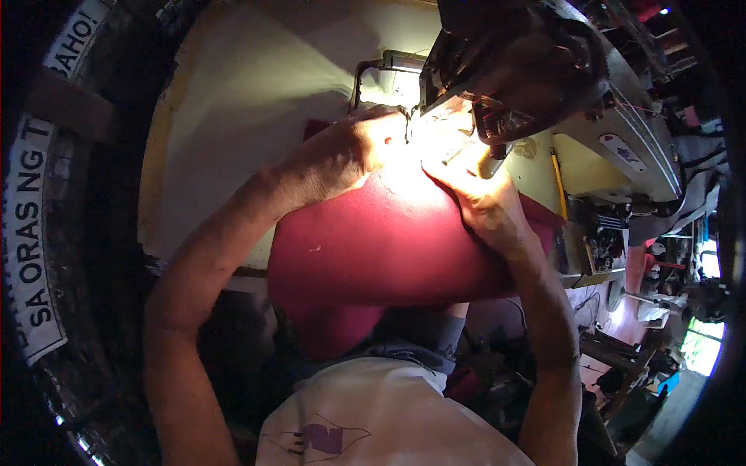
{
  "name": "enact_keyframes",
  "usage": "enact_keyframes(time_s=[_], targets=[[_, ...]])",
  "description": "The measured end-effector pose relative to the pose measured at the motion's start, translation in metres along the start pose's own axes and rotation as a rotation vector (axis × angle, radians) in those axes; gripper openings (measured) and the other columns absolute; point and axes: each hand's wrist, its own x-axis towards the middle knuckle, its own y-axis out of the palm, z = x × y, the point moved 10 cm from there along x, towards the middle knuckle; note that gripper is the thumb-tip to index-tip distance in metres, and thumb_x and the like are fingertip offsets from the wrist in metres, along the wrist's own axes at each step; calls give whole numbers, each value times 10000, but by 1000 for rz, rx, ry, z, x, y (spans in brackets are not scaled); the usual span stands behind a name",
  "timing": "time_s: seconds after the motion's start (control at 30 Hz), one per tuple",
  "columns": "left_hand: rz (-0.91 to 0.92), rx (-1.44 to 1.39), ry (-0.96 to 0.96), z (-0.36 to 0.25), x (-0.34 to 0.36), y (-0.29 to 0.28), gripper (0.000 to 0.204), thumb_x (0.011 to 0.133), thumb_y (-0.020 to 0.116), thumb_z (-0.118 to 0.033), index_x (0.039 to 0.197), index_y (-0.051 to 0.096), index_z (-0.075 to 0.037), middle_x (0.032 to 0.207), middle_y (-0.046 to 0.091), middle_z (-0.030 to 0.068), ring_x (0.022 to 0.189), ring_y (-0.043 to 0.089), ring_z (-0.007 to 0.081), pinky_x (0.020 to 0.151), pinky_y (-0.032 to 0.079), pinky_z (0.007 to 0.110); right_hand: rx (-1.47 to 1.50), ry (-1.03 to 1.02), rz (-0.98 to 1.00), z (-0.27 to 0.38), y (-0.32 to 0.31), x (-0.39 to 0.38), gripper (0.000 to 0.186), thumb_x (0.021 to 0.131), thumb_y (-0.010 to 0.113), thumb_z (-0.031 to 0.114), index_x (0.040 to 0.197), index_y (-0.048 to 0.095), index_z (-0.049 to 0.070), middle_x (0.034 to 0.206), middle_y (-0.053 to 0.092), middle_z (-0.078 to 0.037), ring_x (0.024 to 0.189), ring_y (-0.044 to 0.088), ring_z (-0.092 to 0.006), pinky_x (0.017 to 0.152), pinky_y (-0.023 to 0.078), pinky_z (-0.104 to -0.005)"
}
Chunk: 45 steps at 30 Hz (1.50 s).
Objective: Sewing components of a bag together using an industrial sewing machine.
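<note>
dim workshop clutter fills the right edge of the view, with shelves, tools and a patch of daylight low at the far right, while one pale yellow-white table (233, 101) spreads under the work. one sewing machine (536, 70), dark and metal-bodied, stands at the upper right of that table, and its lamp throws a hard glare on the spot below its head. one sheet of dark red material (373, 248) lies from the needle area down over the table's near edge toward the person's lap, smooth and slightly domed. two bare hands are on it. the left hand (342, 159) rests palm down on the top edge of the red sheet just left of the needle, fingers together and pressed flat on the material; the glare hides the fingertips. the right hand (474, 194) lies on the sheet's right upper edge, just below the machine head, fingers bent and closed on the material's edge, though the brightness blurs how tight the grip is. the two hands sit near each other, with the lit needle spot between them. one yellow pencil-like stick (556, 175) lies on the machine bed to the right. one white shirt (373, 419) with a purple print shows at the bottom.
</note>
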Motion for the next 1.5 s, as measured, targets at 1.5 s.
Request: enact_keyframes(time_s=[1.5], targets=[[-103, -75, -34, 21, -1, -27, 92, 836, 681, -15, 763, 630, 8, 838, 562, 96, 792, 608, 237, 662, 497, 371, -199, 10, -129, 3, 6, 10, 211, 848, 733, 157, 1058, 745, 134, 1069, 704, -18, 1018, 616, -213, 896, 491, -386]])
